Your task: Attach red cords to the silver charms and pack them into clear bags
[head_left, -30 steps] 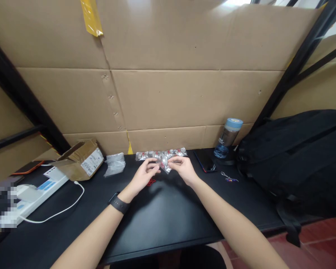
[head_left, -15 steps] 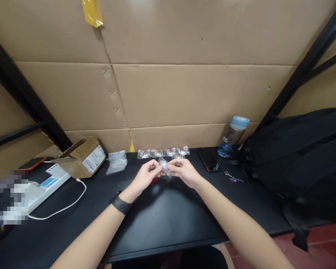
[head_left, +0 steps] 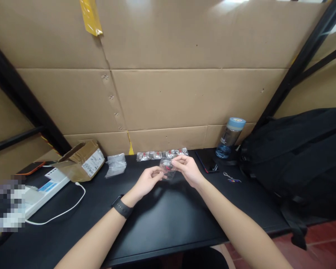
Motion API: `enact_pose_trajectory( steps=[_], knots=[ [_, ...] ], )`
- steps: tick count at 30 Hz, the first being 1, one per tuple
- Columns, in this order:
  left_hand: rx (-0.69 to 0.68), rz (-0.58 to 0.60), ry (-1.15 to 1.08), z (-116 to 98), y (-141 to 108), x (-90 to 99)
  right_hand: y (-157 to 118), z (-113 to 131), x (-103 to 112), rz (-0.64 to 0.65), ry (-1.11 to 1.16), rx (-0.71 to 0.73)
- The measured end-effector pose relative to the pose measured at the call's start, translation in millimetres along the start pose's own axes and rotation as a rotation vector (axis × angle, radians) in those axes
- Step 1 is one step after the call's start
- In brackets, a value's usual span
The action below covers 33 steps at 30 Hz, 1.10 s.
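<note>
Between my two hands, above the black tabletop (head_left: 156,224), is a small clear plastic bag (head_left: 167,164) with a round silvery item and a bit of red inside. My right hand (head_left: 188,170) pinches its right edge. At its lower left edge, the fingers of my left hand (head_left: 149,181) are closed on the plastic. Just behind, several similar bagged silvery rounds with red marks (head_left: 157,154) lie in a row along the cardboard wall. What exactly the round item is, I cannot make out.
On the left are an opened cardboard box (head_left: 86,160), a white power strip (head_left: 49,186), a white cable (head_left: 78,201) and a crumpled clear bag (head_left: 116,165). On the right stand a water bottle (head_left: 230,138) and a black backpack (head_left: 294,160), near a phone (head_left: 207,161) and a small keychain (head_left: 233,179).
The bag in my hands has turned and spread, so its round item and red part show more plainly. The red strands below my left hand no longer show there. The view has shifted slightly.
</note>
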<state>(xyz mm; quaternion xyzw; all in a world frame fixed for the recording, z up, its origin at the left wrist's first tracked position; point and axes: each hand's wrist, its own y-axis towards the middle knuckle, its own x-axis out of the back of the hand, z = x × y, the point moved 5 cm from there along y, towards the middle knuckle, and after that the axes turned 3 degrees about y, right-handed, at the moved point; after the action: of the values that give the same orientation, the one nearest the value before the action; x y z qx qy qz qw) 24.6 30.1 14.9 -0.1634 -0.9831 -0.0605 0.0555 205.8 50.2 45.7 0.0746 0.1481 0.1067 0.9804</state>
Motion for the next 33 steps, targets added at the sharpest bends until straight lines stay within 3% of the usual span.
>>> enact_pose_trajectory(
  steps=[5,9,11,15,18,21,24,28,30,33],
  knots=[
    [-0.039,-0.120,-0.043,5,2,-2.1,-1,10,5,-0.111,-0.213,0.186],
    [0.012,-0.032,-0.058,4,-1,-8.6,-2,13,5,-0.111,-0.233,0.244],
    [0.018,-0.028,-0.116,3,-2,-8.8,-3,15,3,-0.081,-0.207,0.236],
    [-0.032,-0.158,-0.244,6,-1,0.5,-5,9,-4,-0.036,-0.079,0.128],
    [-0.082,-0.191,-0.262,4,-1,5.0,-4,2,-2,-0.111,-0.028,0.091],
    [-0.078,-0.261,-0.228,3,-2,9.7,-4,2,1,-0.145,-0.048,0.144],
    [-0.094,-0.329,-0.165,1,-3,13.6,-6,4,-5,-0.038,-0.086,0.146],
    [-0.080,-0.275,-0.146,2,-2,12.5,-9,2,-13,0.048,-0.149,0.085],
    [-0.071,-0.238,-0.122,1,-1,12.9,-9,2,-13,0.021,-0.155,0.073],
    [-0.106,-0.264,-0.007,-3,0,18.6,-6,9,0,-0.156,-0.108,0.141]
  ],
)
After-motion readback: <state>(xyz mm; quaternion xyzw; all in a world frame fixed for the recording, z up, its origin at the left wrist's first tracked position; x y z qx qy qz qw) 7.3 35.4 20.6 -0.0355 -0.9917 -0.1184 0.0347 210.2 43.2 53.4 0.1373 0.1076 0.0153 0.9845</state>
